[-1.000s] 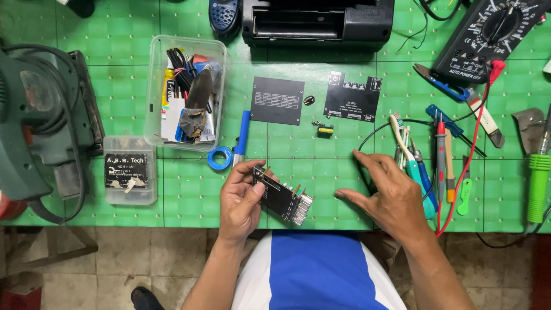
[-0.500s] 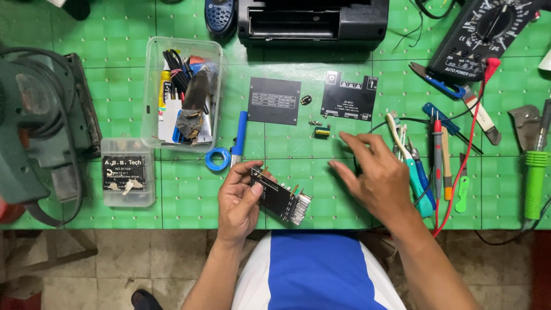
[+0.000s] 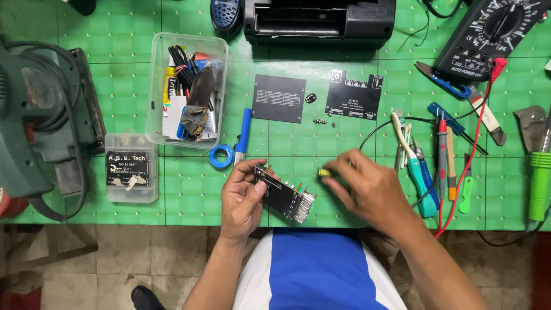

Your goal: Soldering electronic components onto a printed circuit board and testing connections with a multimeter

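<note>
Head view looks straight down on a green cutting mat (image 3: 356, 143) strewn with tools. Two black cover plates (image 3: 279, 98) lie flat and detached above the hands, with small loose screws (image 3: 320, 121) between them, so the casing looks already taken apart; whether anything is being refitted I cannot tell. Left hand (image 3: 244, 198) pinches a small black circuit board (image 3: 282, 197) by its near edge, thumb and fingers closed on it, the board tilted up off the mat at the table's front edge. Right hand (image 3: 367, 186) has its fingertips pressed on a tiny yellow-green part (image 3: 325, 172), just right of the board's upper end and not touching it.
</note>
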